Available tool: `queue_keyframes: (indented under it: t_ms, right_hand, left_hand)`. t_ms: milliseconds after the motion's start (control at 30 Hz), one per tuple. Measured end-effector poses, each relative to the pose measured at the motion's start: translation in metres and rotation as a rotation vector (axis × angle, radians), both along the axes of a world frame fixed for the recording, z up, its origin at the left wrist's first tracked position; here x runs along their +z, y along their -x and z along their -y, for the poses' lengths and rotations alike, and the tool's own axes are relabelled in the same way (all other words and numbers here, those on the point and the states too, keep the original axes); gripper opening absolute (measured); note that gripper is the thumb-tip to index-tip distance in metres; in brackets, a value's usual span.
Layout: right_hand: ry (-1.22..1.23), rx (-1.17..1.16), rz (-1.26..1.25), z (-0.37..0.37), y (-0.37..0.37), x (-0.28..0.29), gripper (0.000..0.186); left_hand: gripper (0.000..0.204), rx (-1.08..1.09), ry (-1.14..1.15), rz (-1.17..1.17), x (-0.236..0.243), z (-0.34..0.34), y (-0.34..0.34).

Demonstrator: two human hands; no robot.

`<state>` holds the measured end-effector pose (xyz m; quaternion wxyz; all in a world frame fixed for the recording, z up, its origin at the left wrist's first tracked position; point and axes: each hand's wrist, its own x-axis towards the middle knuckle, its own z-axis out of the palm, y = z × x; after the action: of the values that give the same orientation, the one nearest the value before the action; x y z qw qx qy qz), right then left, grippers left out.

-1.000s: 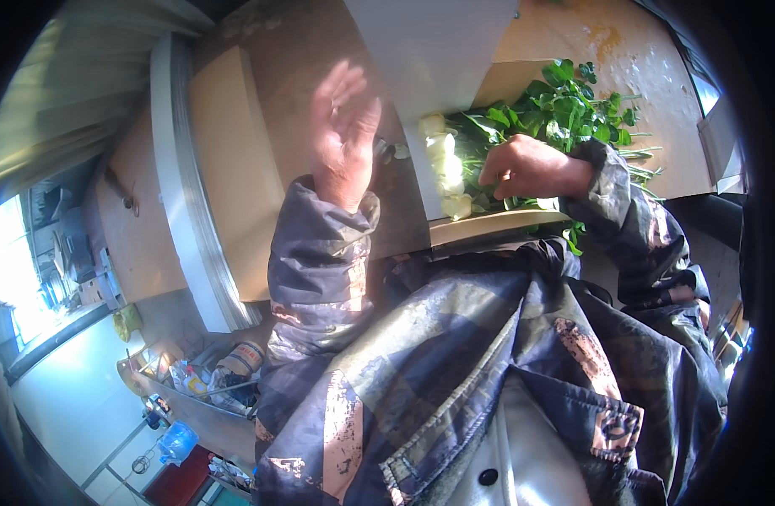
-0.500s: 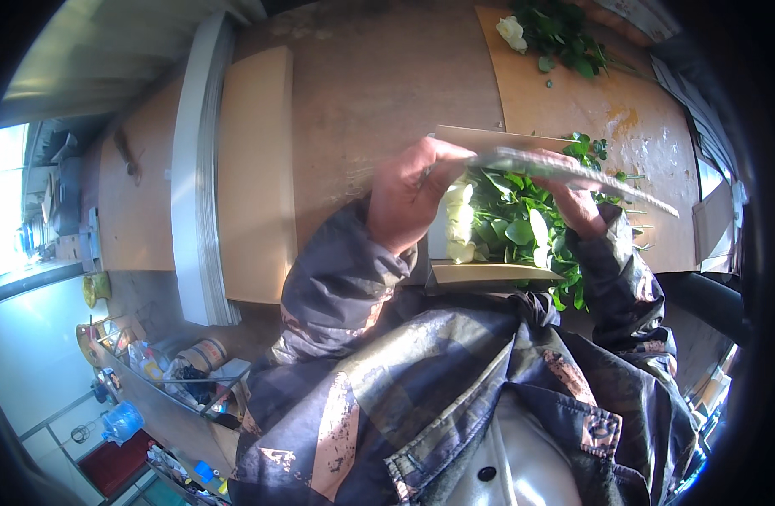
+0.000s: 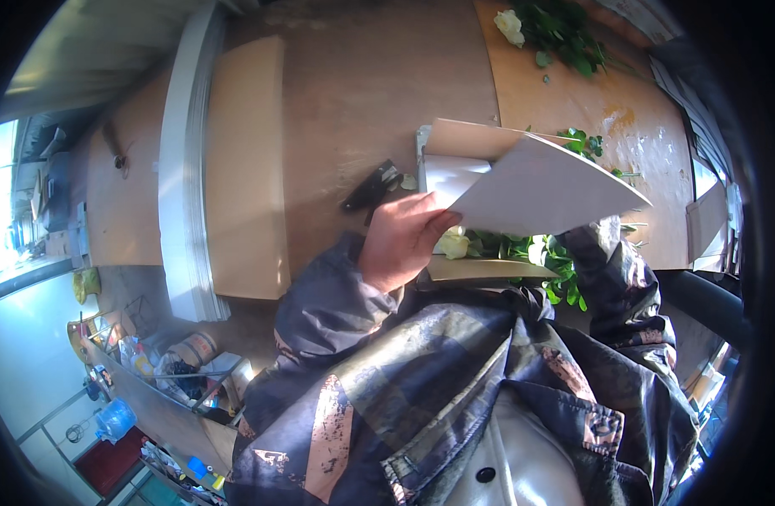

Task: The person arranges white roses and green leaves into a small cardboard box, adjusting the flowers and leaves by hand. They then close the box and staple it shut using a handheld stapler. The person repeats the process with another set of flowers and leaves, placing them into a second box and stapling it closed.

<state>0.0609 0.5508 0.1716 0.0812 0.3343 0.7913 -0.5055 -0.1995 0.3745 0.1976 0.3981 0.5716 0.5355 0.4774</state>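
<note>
Between the thumb and fingers of my left hand [image 3: 402, 240] is the left corner of a flat white cardboard sheet [image 3: 549, 190]. The sheet slants over a bunch of cream roses [image 3: 455, 244] with green leaves [image 3: 566, 285]. My right sleeve [image 3: 608, 257] reaches under the sheet's near right edge, and the hand itself is hidden behind it. Around the roses is a folded piece of cardboard, with a tan far flap [image 3: 472, 139] and a tan near flap [image 3: 488, 269]. Just beyond my left hand a black hand tool [image 3: 372, 184], perhaps a stapler, lies on the table.
Left of my hands lies a tan board [image 3: 245, 173] beside a long stack of white cardboard [image 3: 183, 169]. Another white rose [image 3: 510, 29] with leafy stems rests at the far right on a tan board [image 3: 640, 160]. A cluttered cart [image 3: 172, 392] stands at lower left.
The cardboard sheet has tipped from nearly edge-on to showing its white face, covering most of the roses and my right hand. My left hand has moved slightly nearer, uncovering the black tool.
</note>
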Motion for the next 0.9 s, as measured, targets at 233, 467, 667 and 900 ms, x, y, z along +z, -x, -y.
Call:
queue_keyframes:
  t_ms: [233, 467, 667, 900]
  right_hand:
    - [-0.341, 0.369, 0.035, 0.047, 0.019, -0.028, 0.110]
    - [-0.557, 0.423, 0.051, 0.065, 0.018, -0.035, 0.120]
    - [-0.561, 0.392, 0.046, 0.074, 0.034, -0.028, 0.118]
    - [-0.538, 0.413, 0.086, 0.074, 0.050, -0.021, 0.117]
  left_hand:
    - [0.020, -0.147, 0.103, -0.246, -0.058, 0.062, -0.018]
    - [0.030, -0.265, 0.277, 0.250, -0.070, 0.073, -0.005]
    - [0.055, 0.078, 0.380, 0.574, -0.101, 0.083, 0.023]
    - [0.063, 0.486, 0.184, -0.437, -0.190, 0.069, 0.037]
